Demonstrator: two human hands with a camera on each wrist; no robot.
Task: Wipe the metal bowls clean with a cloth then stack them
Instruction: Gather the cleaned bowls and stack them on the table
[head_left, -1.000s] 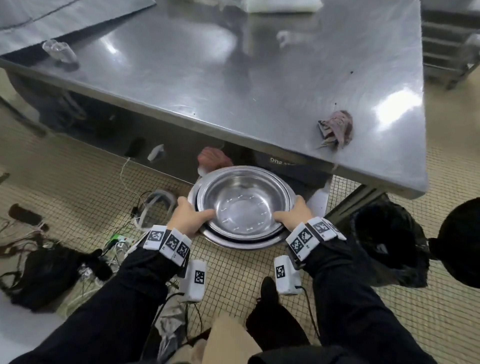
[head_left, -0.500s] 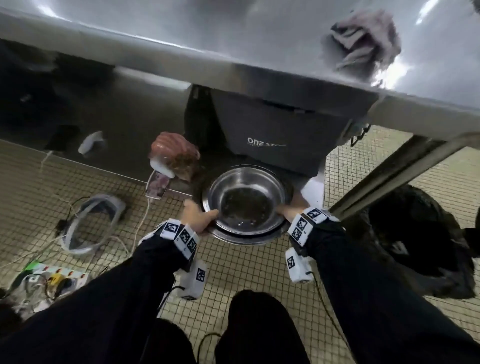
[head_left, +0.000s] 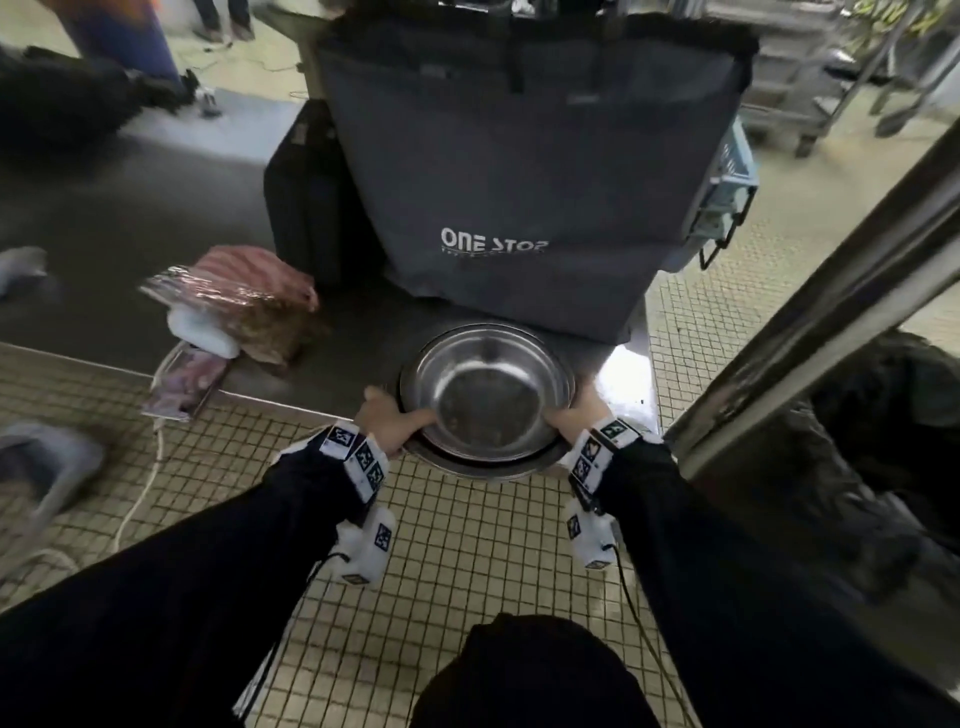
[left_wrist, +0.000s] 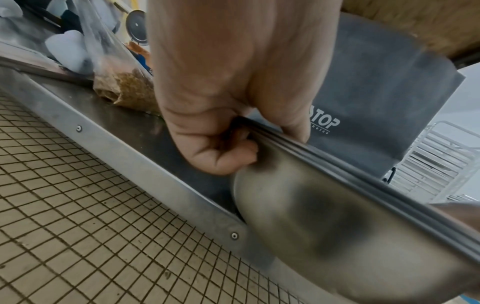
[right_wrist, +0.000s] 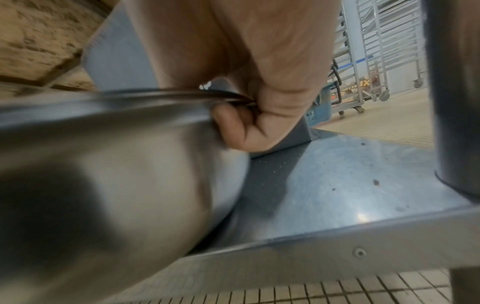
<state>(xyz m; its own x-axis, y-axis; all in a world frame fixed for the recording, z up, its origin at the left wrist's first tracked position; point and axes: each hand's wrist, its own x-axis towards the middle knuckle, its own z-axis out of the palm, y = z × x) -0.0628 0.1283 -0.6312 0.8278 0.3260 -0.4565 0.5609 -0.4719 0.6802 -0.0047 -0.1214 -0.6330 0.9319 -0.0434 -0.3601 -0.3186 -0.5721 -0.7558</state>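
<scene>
A nested stack of metal bowls (head_left: 488, 395) is held over the front edge of the low steel shelf (head_left: 322, 379) under the table. My left hand (head_left: 387, 421) grips the stack's left rim, thumb inside, fingers curled beneath (left_wrist: 223, 156). On the opposite side, my right hand (head_left: 566, 415) grips the right rim the same way, its fingers (right_wrist: 239, 131) under the rim. The wrist views show the stack's outer wall (left_wrist: 324, 226) (right_wrist: 116, 185) tilted, its base just above or touching the shelf; contact cannot be told. No cloth is in view.
A dark "ONE STOP" bag (head_left: 519, 182) stands on the shelf right behind the bowls. Plastic-wrapped packets (head_left: 239, 301) lie to the left. A table leg (head_left: 831, 312) slants at the right, with a black bag (head_left: 883, 441) beside it. Tiled floor below, with cables at the left.
I have bent lower and the view has dropped beneath the tabletop. Both hands have carried the bowl stack down and forward to the low shelf, still gripping its rims.
</scene>
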